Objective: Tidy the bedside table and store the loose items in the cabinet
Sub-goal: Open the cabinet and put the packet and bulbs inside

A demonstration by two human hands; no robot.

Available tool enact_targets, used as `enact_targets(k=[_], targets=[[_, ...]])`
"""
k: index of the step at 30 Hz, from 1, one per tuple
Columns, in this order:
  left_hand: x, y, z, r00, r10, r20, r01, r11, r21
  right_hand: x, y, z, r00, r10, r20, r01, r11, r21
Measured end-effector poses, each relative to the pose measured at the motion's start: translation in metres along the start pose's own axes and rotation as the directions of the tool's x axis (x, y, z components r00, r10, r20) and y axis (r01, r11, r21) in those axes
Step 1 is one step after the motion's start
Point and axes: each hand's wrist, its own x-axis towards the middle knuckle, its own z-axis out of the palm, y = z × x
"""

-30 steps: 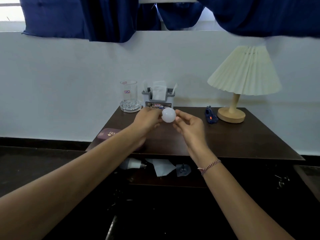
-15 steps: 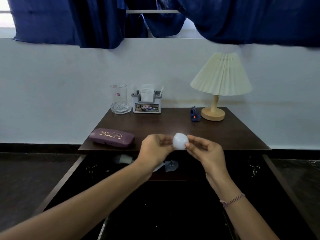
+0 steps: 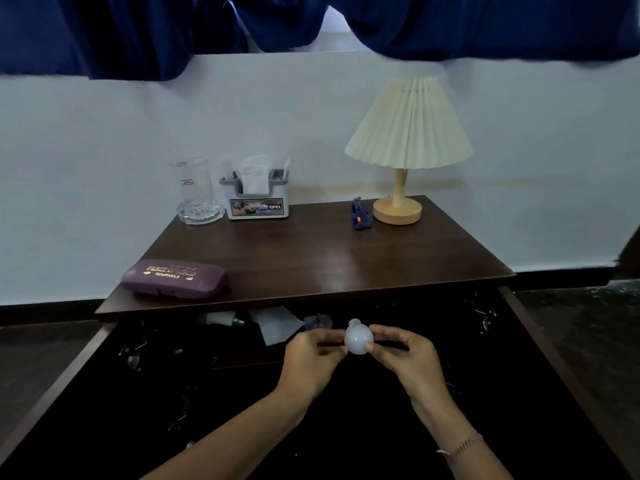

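Head view.

- Background: pale wall (image 3: pixel 104 150) with dark blue curtains (image 3: pixel 121 32) hanging across the top.
- Surface: dark wooden bedside table (image 3: pixel 329 258), with a glossy top.
- Back left: clear glass mug (image 3: pixel 197 192), upright, with a small label too small to read.
- Just beside the mug, to its right: grey-and-white holder (image 3: pixel 258 206) with white tissue (image 3: pixel 256 174) standing in it. "OPEL" is legible on the front sticker and the rest is blurred.
- Back right: table lamp (image 3: pixel 408 133) with a cream pleated shade, wooden stem and round wooden base.
- Just beside the lamp's base, to its left: small blue object (image 3: pixel 360 214) with an orange spot. Its kind cannot be told.
- Front left corner: purple spectacle case (image 3: pixel 175 278), lying flat and closed. Of its gold lettering, the lower line reads "ROURKELA" and the upper line is unclear.
- Below the top: cabinet (image 3: pixel 62 379), open, with a dark interior. Under the table's edge inside lie a spare bulb (image 3: pixel 223 318) on its side and a white paper (image 3: pixel 277 323).
- Task item: white bulb (image 3: pixel 358 339), held in the air in front of the open cabinet, below the table's front edge.
- Left hand (image 3: pixel 311 362): fingers curled, with the tips pinching the bulb's left side.
- Right hand (image 3: pixel 408 358): thumb and fingertips pinching the bulb's right side. A thin bracelet (image 3: pixel 460 445) is on the wrist.
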Motion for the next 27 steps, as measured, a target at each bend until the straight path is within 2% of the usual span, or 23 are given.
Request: enact_targets(k=[5,11,17,27], targets=[[0.037,-0.025,0.025,0.993,-0.115,-0.006,0.115,0.993,0.012,0.038,0.027,0.005,0.997,0.032,-0.064,-0.041,0.990,-0.138],[0.067,-0.042,0.043,0.983,-0.178,-0.052,0.181,0.982,0.046,0.073,0.043,0.013,0.992,0.078,-0.097,-0.086,0.993,-0.082],[0.085,-0.042,0.046,0.981,-0.181,-0.077,0.184,0.982,0.034,0.092,0.050,0.018,0.990,0.057,-0.126,-0.068,0.994,-0.085],[0.073,-0.043,0.031,0.994,-0.107,0.031,0.103,0.988,0.118,0.080,0.052,0.022,0.998,0.036,-0.045,-0.041,0.992,-0.122]])
